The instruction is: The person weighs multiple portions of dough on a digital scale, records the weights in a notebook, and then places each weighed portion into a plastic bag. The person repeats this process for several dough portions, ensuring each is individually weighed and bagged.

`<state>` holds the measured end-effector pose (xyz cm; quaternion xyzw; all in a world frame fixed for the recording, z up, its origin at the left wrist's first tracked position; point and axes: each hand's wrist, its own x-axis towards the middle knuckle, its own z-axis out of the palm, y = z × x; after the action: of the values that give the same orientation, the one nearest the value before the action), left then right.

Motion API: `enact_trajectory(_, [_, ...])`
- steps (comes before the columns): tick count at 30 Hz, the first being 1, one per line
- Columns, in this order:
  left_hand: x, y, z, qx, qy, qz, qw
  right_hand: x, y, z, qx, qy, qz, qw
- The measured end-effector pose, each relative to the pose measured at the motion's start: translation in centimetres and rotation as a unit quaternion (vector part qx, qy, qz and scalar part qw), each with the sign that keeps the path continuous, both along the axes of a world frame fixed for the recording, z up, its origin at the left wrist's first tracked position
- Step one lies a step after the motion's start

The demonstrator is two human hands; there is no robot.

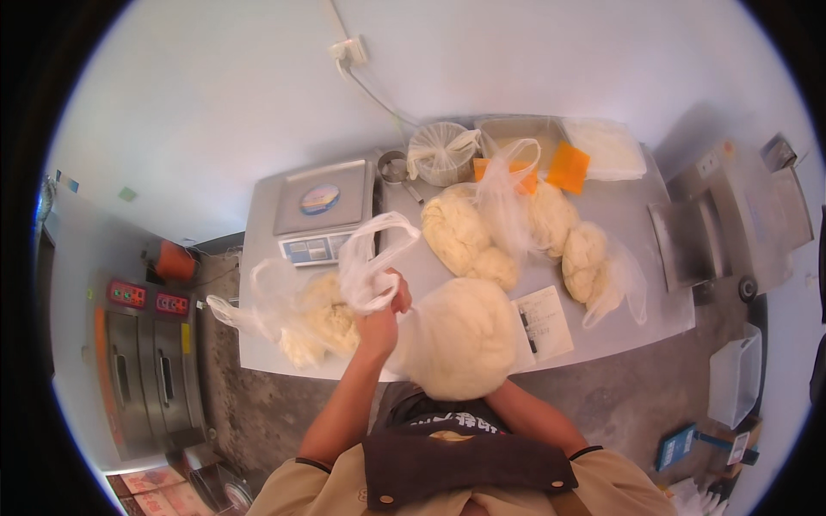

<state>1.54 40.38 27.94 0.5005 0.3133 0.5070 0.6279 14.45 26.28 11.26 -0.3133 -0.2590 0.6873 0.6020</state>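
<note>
My left hand [399, 293] is closed around the gathered neck of a clear plastic bag [381, 251], whose handles stick up above the fist. The bag holds a large round lump of pale dough [468, 338] at the table's front edge. My right hand is hidden behind this dough; only the forearm shows. Left of my left hand lies another bag of dough [329, 316]. More bagged dough [455, 226] rests behind the held lump, and a further bag of dough [584, 264] is at the right. A paper sheet with handwriting [548, 322] and a black pen [530, 338] lie beside the held dough.
A digital scale [322, 200] stands at the table's back left. Behind the dough are a bag-covered round container [444, 155], a metal tray [516, 132], orange scrapers [568, 168] and stacked plastic bags [606, 148]. A metal machine [729, 226] stands right, a deck oven [145, 380] left.
</note>
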Motion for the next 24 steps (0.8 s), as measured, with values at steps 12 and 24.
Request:
enact_trajectory(12, [-5.3, -2.0, -24.8, -0.526, -0.171, -0.068, 0.83, -0.8, -0.5, -5.4, -0.288, -0.483, -0.089, 0.822])
enact_trajectory(24, [-9.3, -6.0, -30.6, -0.484, 0.023, 0.078, 0.871, -2.7, 5.5, -4.0, 0.034, -0.749, -0.07, 0.658])
